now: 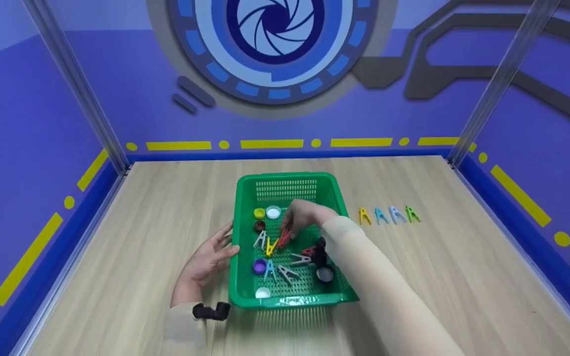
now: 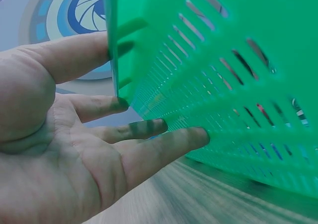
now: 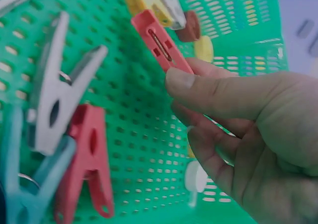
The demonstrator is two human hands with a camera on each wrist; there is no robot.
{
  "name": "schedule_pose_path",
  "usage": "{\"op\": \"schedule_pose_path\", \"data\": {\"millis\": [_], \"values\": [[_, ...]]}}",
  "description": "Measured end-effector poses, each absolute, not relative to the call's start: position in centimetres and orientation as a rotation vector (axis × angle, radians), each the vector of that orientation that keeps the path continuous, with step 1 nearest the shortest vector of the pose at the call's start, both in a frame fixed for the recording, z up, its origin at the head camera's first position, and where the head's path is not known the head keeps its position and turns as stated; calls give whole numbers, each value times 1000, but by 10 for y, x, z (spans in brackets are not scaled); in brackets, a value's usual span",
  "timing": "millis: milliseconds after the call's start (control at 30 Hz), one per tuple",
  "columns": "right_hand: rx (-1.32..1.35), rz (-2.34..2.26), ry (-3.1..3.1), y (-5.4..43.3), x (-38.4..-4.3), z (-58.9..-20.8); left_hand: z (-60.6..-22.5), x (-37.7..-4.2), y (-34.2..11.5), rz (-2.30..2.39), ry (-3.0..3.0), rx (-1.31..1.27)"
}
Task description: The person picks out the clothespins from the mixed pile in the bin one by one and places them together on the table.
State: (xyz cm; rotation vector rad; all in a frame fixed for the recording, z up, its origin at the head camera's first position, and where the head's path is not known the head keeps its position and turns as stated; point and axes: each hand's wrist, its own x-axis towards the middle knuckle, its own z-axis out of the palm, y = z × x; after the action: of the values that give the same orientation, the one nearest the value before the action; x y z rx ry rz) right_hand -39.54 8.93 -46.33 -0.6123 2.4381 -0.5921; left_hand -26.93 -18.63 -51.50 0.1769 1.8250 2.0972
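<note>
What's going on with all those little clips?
A person's right hand pinches a red clip inside the green basket, while the left hand touches the basket's side. More clips and some round caps lie in the basket too. Four clips already lie in a row on the table, to the basket's right.

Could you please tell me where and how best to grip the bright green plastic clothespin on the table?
Probably pinch the bright green plastic clothespin across its narrow far end, coming from above and slightly right: its legs spread toward the near side, and the pale lavender-blue plastic clothespin lies close on its left, with none on its right.
</note>
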Motion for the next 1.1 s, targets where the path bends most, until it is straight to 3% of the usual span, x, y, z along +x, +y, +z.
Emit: {"op": "schedule_pose_path", "data": {"millis": [333,600,833,1100], "values": [[-706,-821,2456,107,-395,-423,-515,-269,-186,2100,1814,175],[-737,-1057,2493,150,-380,-387,-515,-268,-187,2096,1814,232],[-467,-1426,2606,208,-359,-394,-515,-268,-186,2098,1826,196],[117,-1811,2664,258,-326,-451,-515,-269,-186,2106,1822,186]]}}
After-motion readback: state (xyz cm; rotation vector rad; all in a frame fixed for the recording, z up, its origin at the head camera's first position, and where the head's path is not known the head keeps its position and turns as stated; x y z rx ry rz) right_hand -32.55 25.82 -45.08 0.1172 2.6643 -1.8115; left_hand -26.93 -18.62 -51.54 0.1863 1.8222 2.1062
